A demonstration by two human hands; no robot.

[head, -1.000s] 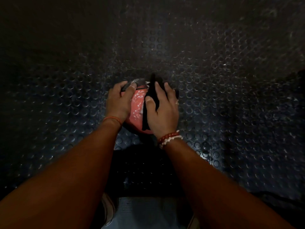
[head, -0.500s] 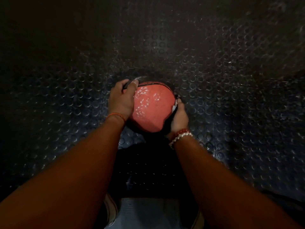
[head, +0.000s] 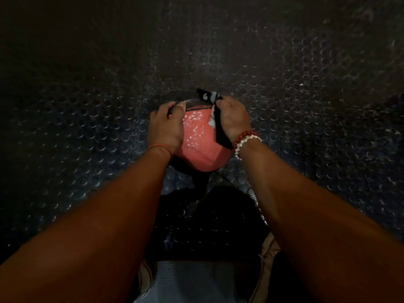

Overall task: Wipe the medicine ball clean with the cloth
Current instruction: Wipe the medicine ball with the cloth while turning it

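On the dark floor point(head: 306, 84), a rubber sheet covered in raised round studs, we see a pink ball point(head: 201, 147) resting between two bare forearms that reach in from the bottom corners; a dark band crosses the ball's far side, and pale flecks glint across the pink skin near its top.

The left hand point(head: 166, 125) clasps the ball's left flank, its fingers curved over the top so that the tips lie on the dark band and the thumb lies on the pink beside it; the right hand point(head: 234, 117) is clenched around a dark cloth point(head: 222, 133) and sits against the ball's upper right side; the cloth trails down along the ball's right edge toward the wrist, while its other end pokes out beyond the knuckles, past the ball's far rim.

A white patch shows on the cloth just beside the right thumb; a pale mark sits on the cloth's far tip, too blurred for us to read.

A thin orange thread point(head: 158, 147) circles the left wrist; a red bead bracelet point(head: 244, 136) and a white bead bracelet point(head: 249, 142) lie side by side on the right wrist.
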